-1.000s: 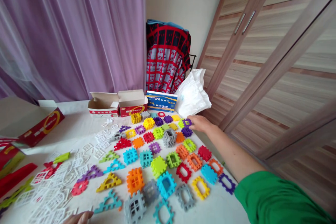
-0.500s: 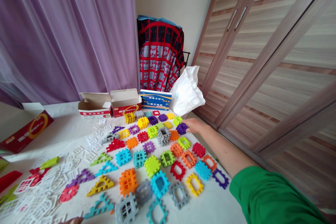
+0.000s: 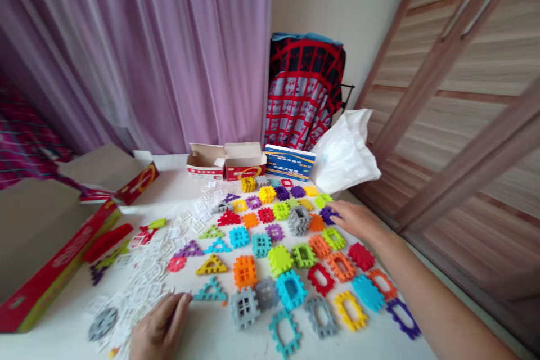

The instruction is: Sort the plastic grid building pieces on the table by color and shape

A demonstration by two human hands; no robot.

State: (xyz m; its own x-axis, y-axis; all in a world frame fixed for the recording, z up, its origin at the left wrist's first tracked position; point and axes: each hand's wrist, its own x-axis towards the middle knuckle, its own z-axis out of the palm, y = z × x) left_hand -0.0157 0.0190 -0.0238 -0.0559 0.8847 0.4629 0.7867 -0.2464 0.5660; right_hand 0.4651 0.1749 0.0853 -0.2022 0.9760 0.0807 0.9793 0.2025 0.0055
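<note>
At the right edge of the table, my right hand (image 3: 351, 217) has its fingers on a dark purple interlocking building block (image 3: 328, 215), partly covering it. Just left of that block lie an orange flat piece (image 3: 316, 223) and a stack of grey pieces (image 3: 299, 220). My left hand (image 3: 161, 326) rests low on the table with its fingers curled in; whatever they may hold is hidden. Close to its fingertips lies a teal triangular piece (image 3: 211, 291). White lattice pieces (image 3: 145, 295) spread around and behind that hand.
Rows of coloured square blocks and frames, such as a yellow frame (image 3: 351, 310), cover the table's middle and right. Open cartons (image 3: 206, 171) and a blue box (image 3: 290, 164) line the back beside a white bag (image 3: 346, 152). A large carton (image 3: 63, 270) stands left; a wardrobe (image 3: 459, 95) is on the right.
My view has turned left, so the table contents appear further right and more of the left side shows. My left hand has come into fuller view. My right hand stays at the purple block.
</note>
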